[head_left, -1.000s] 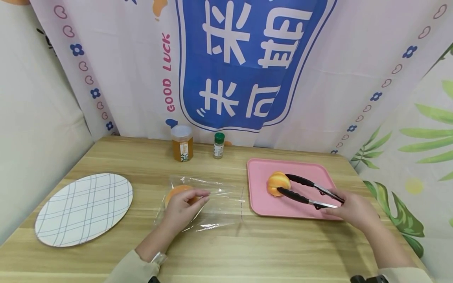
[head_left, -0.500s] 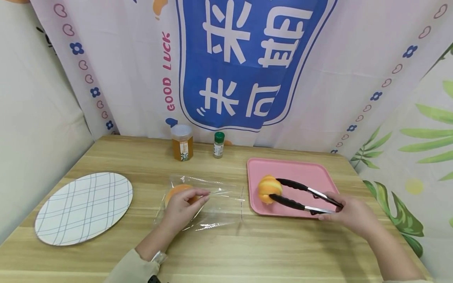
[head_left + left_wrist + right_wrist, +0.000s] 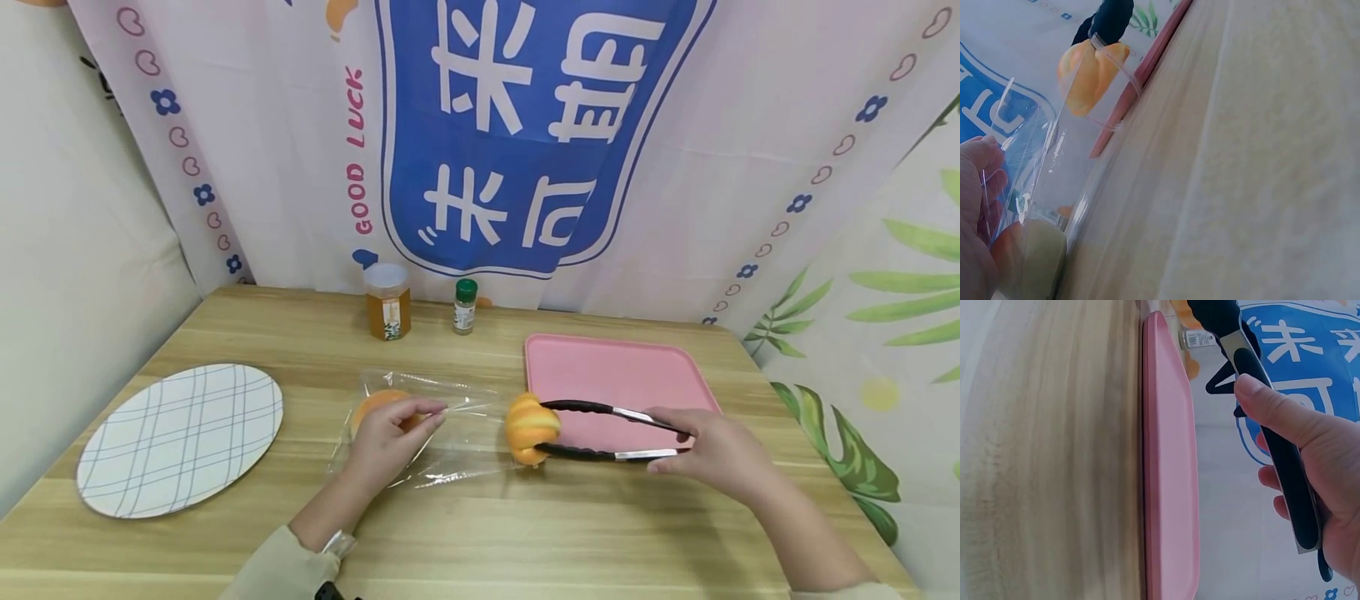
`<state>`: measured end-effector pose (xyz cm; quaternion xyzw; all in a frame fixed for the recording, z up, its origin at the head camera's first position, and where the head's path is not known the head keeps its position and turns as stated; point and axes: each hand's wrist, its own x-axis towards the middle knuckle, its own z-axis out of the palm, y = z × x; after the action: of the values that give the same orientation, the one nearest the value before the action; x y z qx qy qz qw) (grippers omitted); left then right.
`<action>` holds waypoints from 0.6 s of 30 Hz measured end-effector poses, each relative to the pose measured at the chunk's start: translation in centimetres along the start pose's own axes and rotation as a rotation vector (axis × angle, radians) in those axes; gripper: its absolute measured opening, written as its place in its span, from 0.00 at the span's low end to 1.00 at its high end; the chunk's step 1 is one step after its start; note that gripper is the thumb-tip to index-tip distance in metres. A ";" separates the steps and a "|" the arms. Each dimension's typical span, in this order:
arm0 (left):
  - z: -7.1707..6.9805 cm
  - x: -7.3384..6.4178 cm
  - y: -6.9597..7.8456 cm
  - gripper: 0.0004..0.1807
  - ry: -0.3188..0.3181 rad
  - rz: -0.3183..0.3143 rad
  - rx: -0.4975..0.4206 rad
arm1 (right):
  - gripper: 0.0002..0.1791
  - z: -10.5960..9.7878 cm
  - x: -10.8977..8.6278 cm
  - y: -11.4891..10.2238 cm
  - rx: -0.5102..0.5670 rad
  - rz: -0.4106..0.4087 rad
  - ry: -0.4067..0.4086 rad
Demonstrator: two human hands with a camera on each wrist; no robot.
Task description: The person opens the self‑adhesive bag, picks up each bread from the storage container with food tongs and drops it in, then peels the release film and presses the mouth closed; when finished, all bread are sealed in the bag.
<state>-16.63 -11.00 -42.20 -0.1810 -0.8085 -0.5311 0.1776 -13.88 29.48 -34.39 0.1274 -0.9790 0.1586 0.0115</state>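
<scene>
My right hand [image 3: 712, 450] grips a pair of tongs [image 3: 588, 407] with black tips and metal arms. Between the tong tips is an orange-yellow bread roll [image 3: 531, 429], ridged like a croissant. It hangs at the tray's left edge and overlaps the mouth of a clear plastic bag [image 3: 465, 454]. My left hand [image 3: 390, 442] pinches the bag's upper film between thumb and fingers and lifts it. Inside the bag, partly hidden by that hand, lies a round orange-brown piece [image 3: 375, 404]. The left wrist view shows the roll [image 3: 1088, 78] above the tabletop, seen through the raised film.
Under the tongs lies a pink tray [image 3: 622, 358] at the right. A white oval plate [image 3: 180, 442] with blue lines is at the left. Along the back stand a honey-coloured jar [image 3: 388, 315] and a small green-capped shaker [image 3: 464, 310]. A printed curtain hangs behind.
My right hand has carried the roll in the tongs leftward, up off the tray's middle to the bag's mouth. My left hand keeps its place on the bag.
</scene>
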 end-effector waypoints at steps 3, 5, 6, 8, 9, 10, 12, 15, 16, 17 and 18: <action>-0.1 -0.1 0.0 0.05 -0.001 -0.003 0.001 | 0.38 -0.1 0.2 -0.4 -0.012 -0.027 0.013; -0.1 0.0 0.0 0.05 -0.004 -0.009 0.004 | 0.38 -0.3 0.1 -0.4 -0.024 -0.044 0.021; -0.1 0.0 0.0 0.05 -0.006 -0.012 0.005 | 0.38 -0.4 0.0 -0.4 -0.032 -0.055 0.029; -0.1 -0.1 0.1 0.05 -0.007 -0.020 0.005 | 0.38 -0.6 -0.1 -0.4 -0.047 -0.074 0.046; -0.1 0.0 0.1 0.05 -0.005 -0.021 0.008 | 0.37 -0.7 -0.2 -0.3 -0.054 -0.088 0.053; -0.1 0.0 0.1 0.05 -0.005 -0.020 0.006 | 0.37 -0.7 -0.2 -0.3 -0.063 -0.101 0.059; -0.1 -0.1 0.2 0.05 -0.008 -0.020 0.000 | 0.37 -0.7 0.1 -0.3 -0.082 -0.129 0.064; -0.1 -0.1 0.2 0.04 -0.014 -0.018 -0.006 | 0.36 -0.5 0.8 -0.4 -0.112 -0.168 0.068; -0.2 -0.1 0.3 0.04 -0.017 -0.015 -0.010 | 0.36 -0.4 1.2 -0.5 -0.119 -0.179 0.069; -0.2 -0.1 0.3 0.04 -0.019 -0.014 -0.010 | 0.36 -0.3 1.5 -0.7 -0.123 -0.190 0.068; -0.2 -0.2 0.3 0.04 -0.019 -0.010 -0.008 | 0.35 -0.2 1.8 -0.8 -0.125 -0.198 0.064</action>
<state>-16.33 -11.06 -41.97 -0.1828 -0.8089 -0.5335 0.1665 -15.47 28.37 -33.82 0.2175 -0.9687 0.0994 0.0662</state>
